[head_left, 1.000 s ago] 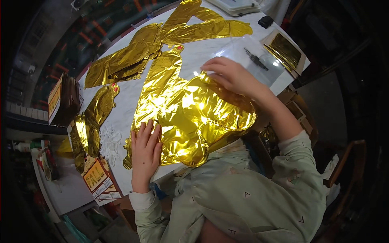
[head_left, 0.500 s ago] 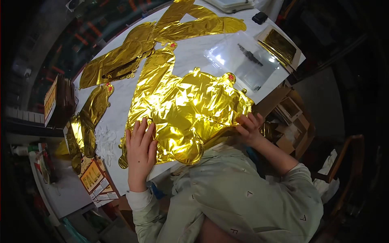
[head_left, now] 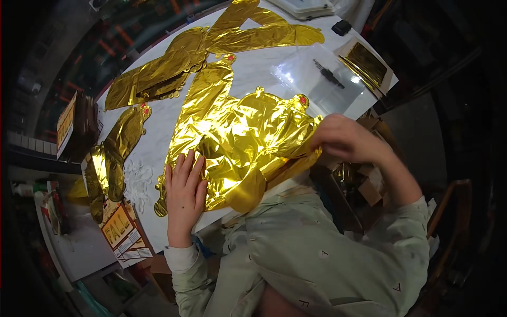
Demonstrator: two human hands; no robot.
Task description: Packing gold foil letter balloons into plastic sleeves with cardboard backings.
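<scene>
A large, shiny gold foil balloon (head_left: 248,132), flat and crinkled, lies over the near part of the white table in front of me. My left hand (head_left: 185,185) rests flat on its near left part, fingers stretched out. At the right edge of the foil, my right hand (head_left: 348,138) has its fingers curled in and closed on the balloon's edge, which folds inward there. The fingertips of that hand are partly hidden and a little blurred. Beside the balloon's left side is a small heap of thin white strings (head_left: 138,185).
More flat gold foil balloons (head_left: 158,71) lie on the far and left parts of the white table (head_left: 248,74). Clear plastic bags (head_left: 311,74) are at the right. Printed card packets (head_left: 124,232) sit at the left edge. Cardboard boxes (head_left: 372,193) stand below right.
My right hand has risen, turned over and closed at the foil's right edge, drawing that edge inward. My left hand has stayed in place.
</scene>
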